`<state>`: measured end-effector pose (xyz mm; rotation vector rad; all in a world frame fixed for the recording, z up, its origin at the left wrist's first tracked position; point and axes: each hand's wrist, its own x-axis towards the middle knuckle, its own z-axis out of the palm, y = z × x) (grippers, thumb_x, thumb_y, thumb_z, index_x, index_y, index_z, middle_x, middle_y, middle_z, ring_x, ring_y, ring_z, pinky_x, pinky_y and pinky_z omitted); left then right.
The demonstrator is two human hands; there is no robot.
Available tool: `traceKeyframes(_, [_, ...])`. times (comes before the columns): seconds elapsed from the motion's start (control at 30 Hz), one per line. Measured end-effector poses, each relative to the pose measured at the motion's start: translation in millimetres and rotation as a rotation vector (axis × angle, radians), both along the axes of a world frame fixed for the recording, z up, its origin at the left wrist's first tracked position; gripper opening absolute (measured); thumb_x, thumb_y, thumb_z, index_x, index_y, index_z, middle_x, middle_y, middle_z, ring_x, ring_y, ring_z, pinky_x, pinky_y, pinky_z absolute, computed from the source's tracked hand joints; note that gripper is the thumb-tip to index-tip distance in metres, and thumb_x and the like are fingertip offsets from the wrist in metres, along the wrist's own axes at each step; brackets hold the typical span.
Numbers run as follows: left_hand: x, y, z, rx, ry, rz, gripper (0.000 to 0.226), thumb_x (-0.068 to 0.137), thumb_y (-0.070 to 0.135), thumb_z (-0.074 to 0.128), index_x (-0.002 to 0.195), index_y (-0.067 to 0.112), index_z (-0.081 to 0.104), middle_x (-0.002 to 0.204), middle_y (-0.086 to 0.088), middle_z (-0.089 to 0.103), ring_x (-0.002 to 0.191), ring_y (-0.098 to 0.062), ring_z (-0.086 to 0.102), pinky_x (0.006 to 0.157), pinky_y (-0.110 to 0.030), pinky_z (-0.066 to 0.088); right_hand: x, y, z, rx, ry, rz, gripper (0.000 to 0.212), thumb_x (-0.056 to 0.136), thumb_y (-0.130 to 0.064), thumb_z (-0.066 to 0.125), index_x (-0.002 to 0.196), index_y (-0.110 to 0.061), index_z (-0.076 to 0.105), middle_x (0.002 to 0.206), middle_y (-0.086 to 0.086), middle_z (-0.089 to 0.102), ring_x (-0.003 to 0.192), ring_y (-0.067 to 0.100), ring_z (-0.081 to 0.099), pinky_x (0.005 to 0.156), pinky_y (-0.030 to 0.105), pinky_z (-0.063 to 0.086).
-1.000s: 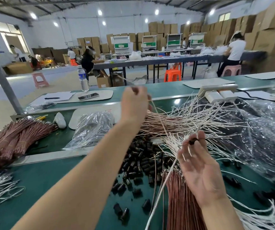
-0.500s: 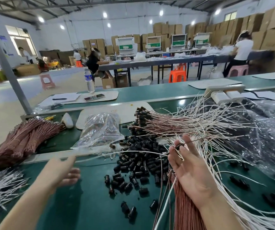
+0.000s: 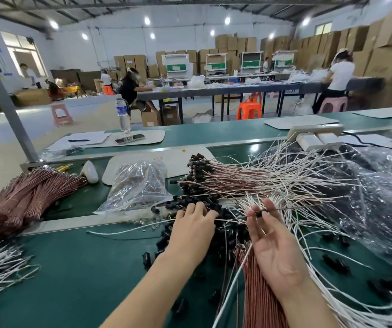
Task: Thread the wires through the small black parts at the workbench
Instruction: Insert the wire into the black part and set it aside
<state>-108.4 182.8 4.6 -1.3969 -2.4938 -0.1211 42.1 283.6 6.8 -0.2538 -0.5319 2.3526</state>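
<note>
The right hand [image 3: 276,247] lies palm up, its thumb and forefinger pinching a small black part [image 3: 258,213] at the fingertips; the other fingers are spread loosely. A thin wire [image 3: 294,207] leaves the part toward 3 o'clock, tilted slightly up, so its long axis runs roughly 9 to 3 across the view. On the 9 o'clock side a pale length of wire reaches toward the left hand [image 3: 193,229]; whether it is the same wire I cannot tell.

The left hand sits just beside the right, at its 9 o'clock, palm down, with fingers curled onto the pile of black parts [image 3: 231,233]. Whether it grips a part or only rests there cannot be told, since the fingertips hide what is under them.

The loose parts lie on the green counter [image 3: 83,268] directly under and between both hands, so the left hand is the nearer one for picking the next piece. At 12 o'clock lie wires already carrying parts [image 3: 213,178]. A brown wire bundle [image 3: 258,292] runs under the right wrist toward 6 o'clock.
</note>
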Motion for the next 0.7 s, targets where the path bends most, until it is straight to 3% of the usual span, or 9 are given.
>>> traceKeyframes(0.13, [-2.2, -11.7, 0.1, 0.165, 0.006, -0.015, 0.021, 0.104, 0.024, 0.052, 0.123, 0.031, 0.058, 0.120, 0.007, 0.057, 0.115, -0.018, 0.052, 0.097, -0.032, 0.036, -0.4, 1.0, -0.4, -0.009, -0.010, -0.006, 0.027, 0.088, -0.001, 0.064, 0.112, -0.009, 0.072, 0.106, 0.015, 0.069, 0.097, 0.024, 0.071, 0.084, 0.027, 0.060])
traceKeyframes(0.27, [-0.7, -48.3, 15.3, 0.533, -0.129, -0.048, 0.014, 0.101, 0.029, 0.056, 0.112, 0.028, 0.066, 0.104, 0.016, 0.067, 0.091, -0.006, 0.062, 0.090, -0.032, 0.046, 0.0, 1.1, -1.2, 0.060, -0.058, -0.014, 0.035, 0.088, 0.000, 0.063, 0.120, -0.012, 0.071, 0.104, 0.011, 0.072, 0.095, 0.023, 0.072, 0.081, 0.031, 0.061])
traceKeyframes(0.37, [4.0, -79.5, 4.3, 0.827, -0.347, -0.056, 0.012, 0.095, 0.025, 0.064, 0.104, 0.030, 0.068, 0.096, 0.020, 0.066, 0.088, -0.004, 0.064, 0.084, -0.022, 0.049, -2.3, -2.4, -0.1, 0.122, -0.075, 0.006, 0.033, 0.089, 0.001, 0.062, 0.115, -0.015, 0.075, 0.104, 0.010, 0.072, 0.097, 0.023, 0.072, 0.081, 0.033, 0.062])
traceKeyframes(0.43, [10.7, -90.3, -6.6, 0.953, -0.478, -0.061, 0.024, 0.091, 0.014, 0.069, 0.100, 0.036, 0.066, 0.094, 0.018, 0.067, 0.089, -0.005, 0.065, 0.078, -0.013, 0.049, -4.7, -5.2, 0.8, 0.166, -0.094, 0.010, 0.036, 0.089, 0.000, 0.062, 0.117, -0.018, 0.075, 0.106, 0.010, 0.073, 0.097, 0.024, 0.072, 0.079, 0.034, 0.062])
traceKeyframes(0.5, [14.7, -90.7, -15.0, 0.966, -0.493, -0.064, 0.028, 0.089, 0.010, 0.071, 0.097, 0.036, 0.065, 0.093, 0.018, 0.067, 0.087, -0.005, 0.065, 0.075, -0.010, 0.048, -6.9, -7.4, 1.6, 0.209, -0.116, 0.024, 0.038, 0.088, 0.001, 0.062, 0.118, -0.018, 0.075, 0.109, 0.011, 0.073, 0.096, 0.025, 0.073, 0.077, 0.034, 0.063])
traceKeyframes(0.57, [17.8, -88.4, -17.8, 0.952, -0.449, -0.096, 0.018, 0.088, 0.019, 0.068, 0.096, 0.035, 0.066, 0.093, 0.017, 0.065, 0.084, -0.005, 0.065, 0.073, -0.012, 0.049, -9.0, -10.0, -0.1, 0.230, -0.141, 0.049, 0.038, 0.089, 0.004, 0.060, 0.117, -0.017, 0.075, 0.113, 0.014, 0.073, 0.095, 0.027, 0.073, 0.076, 0.034, 0.063])
traceKeyframes(0.7, [21.2, -85.4, -20.8, 0.872, -0.397, -0.135, 0.011, 0.091, 0.031, 0.063, 0.098, 0.031, 0.070, 0.094, 0.017, 0.062, 0.081, -0.011, 0.065, 0.067, -0.034, 0.055, -11.9, -12.7, -2.4, 0.272, -0.171, 0.087, 0.038, 0.088, 0.006, 0.060, 0.117, -0.014, 0.074, 0.120, 0.019, 0.070, 0.097, 0.029, 0.073, 0.078, 0.033, 0.062])
